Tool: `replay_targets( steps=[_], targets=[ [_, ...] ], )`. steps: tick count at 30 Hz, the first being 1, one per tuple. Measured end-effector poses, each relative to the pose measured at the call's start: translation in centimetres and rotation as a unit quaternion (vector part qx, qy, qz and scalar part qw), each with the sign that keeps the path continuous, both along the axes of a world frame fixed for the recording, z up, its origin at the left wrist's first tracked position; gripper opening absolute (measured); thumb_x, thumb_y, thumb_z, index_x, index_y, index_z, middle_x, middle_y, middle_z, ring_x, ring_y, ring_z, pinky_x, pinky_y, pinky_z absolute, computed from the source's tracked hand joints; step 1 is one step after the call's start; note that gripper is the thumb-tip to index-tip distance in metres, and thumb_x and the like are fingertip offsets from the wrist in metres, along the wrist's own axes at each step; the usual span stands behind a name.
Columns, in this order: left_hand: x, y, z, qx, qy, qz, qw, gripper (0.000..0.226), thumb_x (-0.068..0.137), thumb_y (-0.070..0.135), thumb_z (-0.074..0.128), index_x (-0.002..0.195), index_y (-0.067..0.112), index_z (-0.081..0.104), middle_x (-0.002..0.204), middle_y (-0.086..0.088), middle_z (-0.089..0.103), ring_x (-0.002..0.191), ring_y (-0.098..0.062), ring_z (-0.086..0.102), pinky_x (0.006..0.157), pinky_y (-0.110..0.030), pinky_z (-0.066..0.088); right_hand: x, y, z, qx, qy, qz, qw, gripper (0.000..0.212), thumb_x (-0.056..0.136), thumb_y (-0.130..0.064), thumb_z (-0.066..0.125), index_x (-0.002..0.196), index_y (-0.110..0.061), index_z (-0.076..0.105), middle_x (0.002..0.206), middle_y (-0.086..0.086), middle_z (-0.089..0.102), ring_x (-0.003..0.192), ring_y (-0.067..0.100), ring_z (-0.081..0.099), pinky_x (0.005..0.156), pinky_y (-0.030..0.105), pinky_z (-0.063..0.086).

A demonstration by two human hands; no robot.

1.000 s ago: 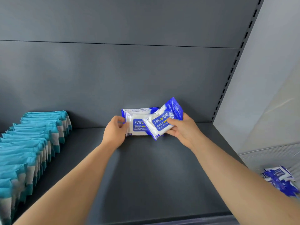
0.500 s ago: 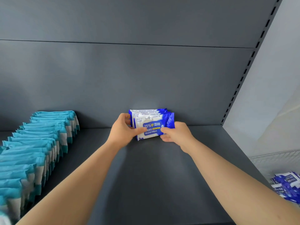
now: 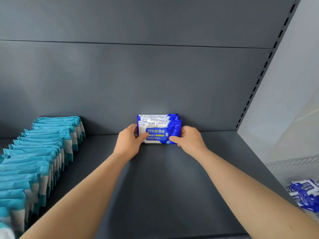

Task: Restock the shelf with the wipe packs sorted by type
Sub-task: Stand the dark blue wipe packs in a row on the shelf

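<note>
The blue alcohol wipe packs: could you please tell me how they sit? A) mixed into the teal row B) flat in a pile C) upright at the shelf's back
C: the blue alcohol wipe packs stand on edge at the back, gripped by the left hand and right hand, apart from the teal row.

Alcohol packs (image 3: 159,133) stand far centre on the shelf (image 3: 164,187), against its back panel (image 3: 155,83); a pack row (image 3: 34,161) runs along the left.
</note>
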State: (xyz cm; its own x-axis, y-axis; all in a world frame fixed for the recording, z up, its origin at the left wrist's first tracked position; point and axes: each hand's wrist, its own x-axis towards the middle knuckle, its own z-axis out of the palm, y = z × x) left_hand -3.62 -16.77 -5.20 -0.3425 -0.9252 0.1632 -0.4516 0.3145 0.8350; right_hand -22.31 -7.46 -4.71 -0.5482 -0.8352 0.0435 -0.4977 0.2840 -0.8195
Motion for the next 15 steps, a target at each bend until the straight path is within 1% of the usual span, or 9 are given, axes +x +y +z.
replay_targets(
  steps=[2,3,5,7,9,11,12,13,15],
  targets=[
    [0.17,0.32,0.11,-0.005,0.027,0.006,1.0,0.04,0.085,0.027,0.072,0.119,0.021,0.053,0.105,0.01,0.064,0.08,-0.006,0.066,0.074,-0.027,0.053,0.24,0.27,0.41,-0.021,-0.03,-0.006,0.999,0.024,0.078,-0.027,0.071,0.094,-0.013,0.059,0.088,-0.002,0.068,0.068,0.012,0.065,0.059,0.027,0.051],
    [0.26,0.45,0.18,-0.008,0.039,0.013,0.999,0.041,0.084,0.026,0.073,0.118,0.024,0.051,0.105,0.012,0.062,0.08,-0.007,0.066,0.074,-0.03,0.054,0.32,0.41,0.68,-0.037,-0.043,-0.014,0.998,0.025,0.079,-0.027,0.071,0.097,-0.015,0.058,0.089,-0.003,0.067,0.063,0.01,0.065,0.056,0.024,0.049],
    [0.34,0.53,0.2,-0.024,0.04,0.028,0.999,0.035,0.083,0.029,0.073,0.109,0.029,0.049,0.106,0.012,0.06,0.079,-0.007,0.066,0.072,-0.034,0.055,0.39,0.61,1.06,-0.07,-0.056,-0.03,0.995,0.025,0.08,-0.023,0.071,0.099,-0.016,0.056,0.089,-0.004,0.065,0.056,0.009,0.063,0.049,0.019,0.044],
    [0.33,0.48,0.28,-0.052,0.024,0.045,0.997,0.024,0.087,0.032,0.068,0.102,0.03,0.05,0.108,0.009,0.057,0.077,-0.004,0.063,0.066,-0.03,0.052,0.43,0.73,1.09,-0.098,-0.062,-0.043,0.992,0.02,0.081,-0.018,0.071,0.095,-0.013,0.059,0.086,-0.003,0.064,0.054,0.009,0.062,0.046,0.019,0.045],
    [0.2,0.38,0.44,-0.063,0.027,0.048,0.997,0.015,0.09,0.03,0.064,0.099,0.027,0.053,0.104,0.005,0.057,0.072,-0.004,0.062,0.06,-0.025,0.047,0.45,0.78,1.04,-0.111,-0.074,-0.048,0.99,0.015,0.081,-0.013,0.07,0.092,-0.009,0.061,0.085,0.0,0.065,0.055,0.009,0.063,0.047,0.018,0.049],
    [0.01,0.23,0.57,-0.03,0.056,0.035,0.997,0.01,0.091,0.026,0.064,0.096,0.023,0.056,0.097,0.003,0.063,0.073,-0.013,0.065,0.061,-0.031,0.051,0.31,0.62,0.98,-0.108,-0.095,-0.044,0.989,0.01,0.083,-0.011,0.069,0.089,-0.007,0.062,0.081,0.006,0.068,0.06,0.013,0.067,0.052,0.021,0.053],
    [-0.07,0.13,0.68,0.0,0.078,0.03,0.997,0.008,0.091,0.023,0.064,0.094,0.02,0.057,0.094,0.002,0.064,0.073,-0.019,0.067,0.061,-0.034,0.055,0.23,0.5,0.98,-0.105,-0.105,-0.043,0.988,0.008,0.083,-0.01,0.069,0.086,-0.006,0.063,0.079,0.008,0.069,0.062,0.015,0.069,0.056,0.023,0.056],
    [-0.13,0.08,0.83,0.029,0.097,0.027,0.994,0.007,0.091,0.021,0.064,0.091,0.018,0.057,0.092,0.0,0.065,0.071,-0.022,0.066,0.058,-0.034,0.057,0.12,0.38,1.02,-0.101,-0.111,-0.044,0.988,0.007,0.084,-0.01,0.069,0.085,-0.006,0.063,0.078,0.01,0.07,0.063,0.016,0.069,0.06,0.025,0.057],
    [-0.1,-0.09,1.03,0.062,0.115,0.025,0.991,0.007,0.093,0.018,0.061,0.089,0.014,0.057,0.091,-0.005,0.062,0.063,-0.02,0.061,0.05,-0.025,0.056,-0.04,0.18,1.09,-0.091,-0.109,-0.045,0.989,0.007,0.085,-0.011,0.068,0.084,-0.006,0.063,0.076,0.01,0.071,0.061,0.015,0.069,0.06,0.024,0.057]
  ],
)
